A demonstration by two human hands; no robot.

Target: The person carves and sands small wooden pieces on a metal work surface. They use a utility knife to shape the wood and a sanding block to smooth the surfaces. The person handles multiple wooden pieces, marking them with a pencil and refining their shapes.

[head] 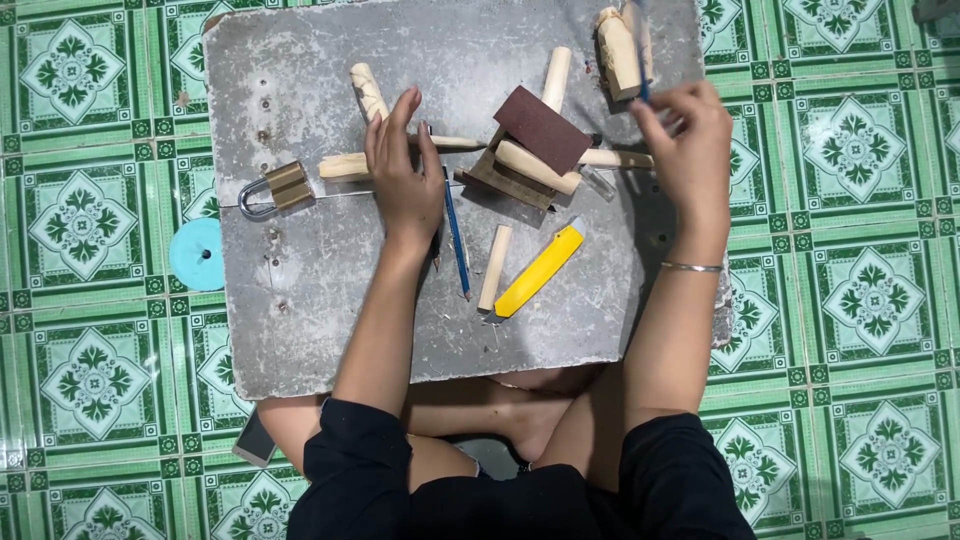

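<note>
Green patterned tiles frame our rough grey surface (300, 330). Left hand (403, 170) lies spread on pale round dowels (350, 166); right hand (690, 150) pinches a thin blue tool (643, 88) beside the carved peg (618, 52).

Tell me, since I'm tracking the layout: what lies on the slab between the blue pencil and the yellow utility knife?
In the head view, a short pale wooden dowel lies between the blue pencil and the yellow utility knife, roughly upright in the picture.

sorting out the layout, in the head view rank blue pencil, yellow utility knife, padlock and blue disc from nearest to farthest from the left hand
From the left hand:
1. Blue pencil, just right of the wrist.
2. Padlock, to its left on the slab.
3. Yellow utility knife, lower right.
4. Blue disc, off the slab on the tiles.
</note>
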